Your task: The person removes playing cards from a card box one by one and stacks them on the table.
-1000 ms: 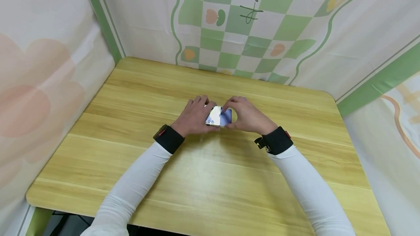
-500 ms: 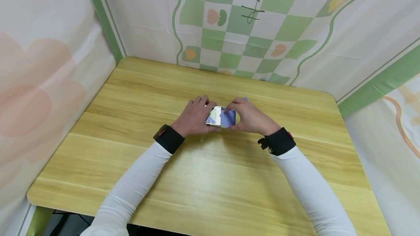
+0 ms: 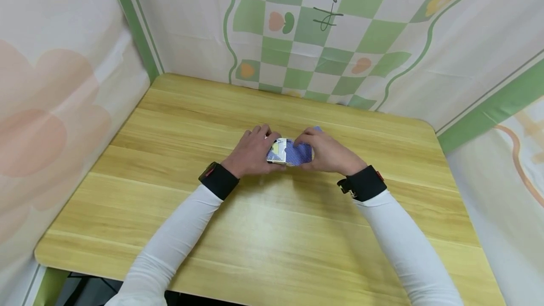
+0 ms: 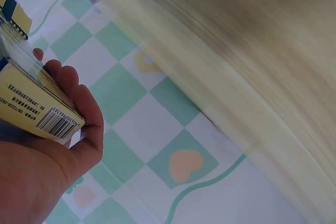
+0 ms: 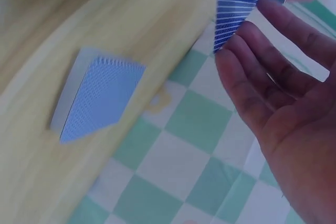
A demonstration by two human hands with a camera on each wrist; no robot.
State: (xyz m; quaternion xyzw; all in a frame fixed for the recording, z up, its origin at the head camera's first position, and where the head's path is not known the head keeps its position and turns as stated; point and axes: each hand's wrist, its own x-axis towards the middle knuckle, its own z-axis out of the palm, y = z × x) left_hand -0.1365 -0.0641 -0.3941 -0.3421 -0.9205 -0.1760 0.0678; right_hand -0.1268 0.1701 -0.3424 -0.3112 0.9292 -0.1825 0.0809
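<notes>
My left hand [image 3: 253, 151] grips a small playing-card box [image 3: 278, 150]; in the left wrist view the box's yellowish side with a barcode [image 4: 56, 123] rests against the palm, fingers curled round the far side. Blue-backed playing cards [image 3: 299, 153] stick out of its right end. Thumb and fingers of my right hand [image 3: 326, 151] pinch these cards at their outer end. The right wrist view shows the cards slightly spread [image 5: 236, 6], at the fingertips. A separate stack of blue-backed cards [image 5: 102, 98] lies on the table, mostly hidden behind my right hand in the head view.
The wooden table [image 3: 263, 240] has its back edge beyond the hands. A patterned cloth [image 3: 297, 55] with green checks hangs behind it, and more printed cloth hangs at both sides. Black bands [image 3: 219, 181] circle both wrists.
My right hand has moved a little to the right, and more of the blue-backed cards shows outside the box. The left hand and box have stayed in place.
</notes>
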